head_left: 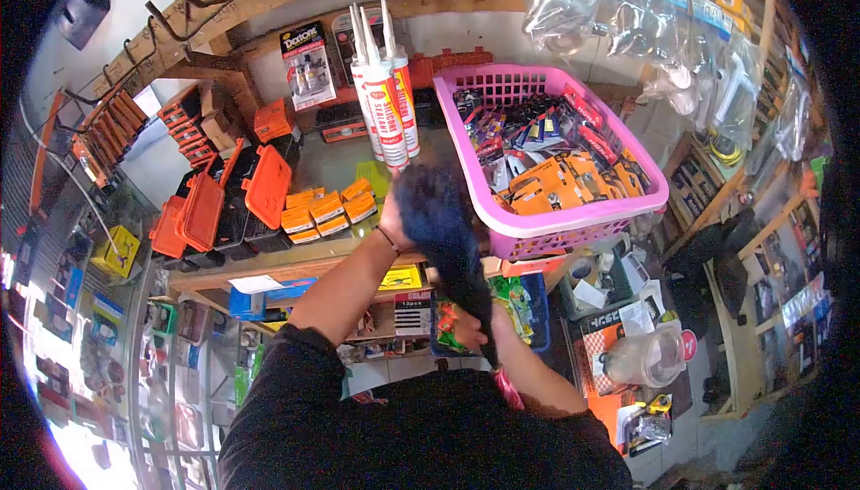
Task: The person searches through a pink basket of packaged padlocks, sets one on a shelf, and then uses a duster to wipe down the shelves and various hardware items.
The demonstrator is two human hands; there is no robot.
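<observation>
A long dark blue-black duster (437,208), soft-looking and blurred, stretches across the middle, with a pink part (509,389) at its lower end. My right hand (472,329) is closed round its narrow lower stretch. Farther up, my left hand (392,221) reaches in beside the duster's wide end, which hides its fingers. Just beyond that hand several white silicone sealant tubes (387,114) stand upright, nozzles up. To their right sits a pink plastic basket (573,221) full of small packaged items (546,150).
Small orange boxes (327,210) and open orange-lidded cases (266,187) occupy the shelf's left. A blue bin (535,311) of green packets is below. Clear packaged goods (627,29) hang at upper right; a clear jar (647,356) stands at lower right.
</observation>
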